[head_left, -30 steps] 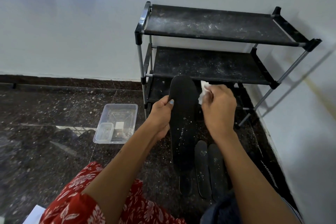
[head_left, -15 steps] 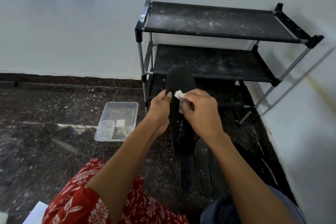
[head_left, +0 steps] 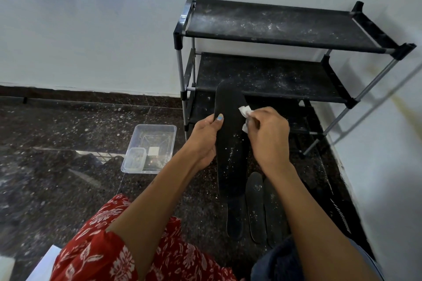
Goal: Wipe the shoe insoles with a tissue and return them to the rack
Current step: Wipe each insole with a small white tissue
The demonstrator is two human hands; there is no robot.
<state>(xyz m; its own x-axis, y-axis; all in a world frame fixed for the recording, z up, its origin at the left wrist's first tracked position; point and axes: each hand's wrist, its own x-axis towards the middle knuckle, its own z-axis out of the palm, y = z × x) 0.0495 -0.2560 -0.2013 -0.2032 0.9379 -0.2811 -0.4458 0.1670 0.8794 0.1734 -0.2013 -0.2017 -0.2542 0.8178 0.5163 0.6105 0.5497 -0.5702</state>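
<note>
The insole [head_left: 230,143] in hand is a long black one, held upright in front of the rack [head_left: 285,52] — toe end up, white specks still scattered over its lower half. Far to the left on the dark floor [head_left: 68,143] sits a clear plastic tray [head_left: 151,147] with a smaller tub inside it. Moving right, the left hand [head_left: 205,139] grips the insole's left edge, thumb laid across the front face and the other fingers curled behind. Right of that, the right hand [head_left: 267,134] pinches a crumpled white tissue [head_left: 244,112] between curled fingers and presses it against the insole's right edge, near the top. Below the hands, more insoles [head_left: 257,207] lie side by side on the floor, also dusty.

The step in hand looks like the wiping itself, and it seems only partly done — the upper part appears cleaner than the speckled lower part. The next move likely calls for drawing the tissue down over those specks while the left hand keeps the insole steady, before it goes onto a shelf of the rack, whose shelves are themselves dusted white.
</note>
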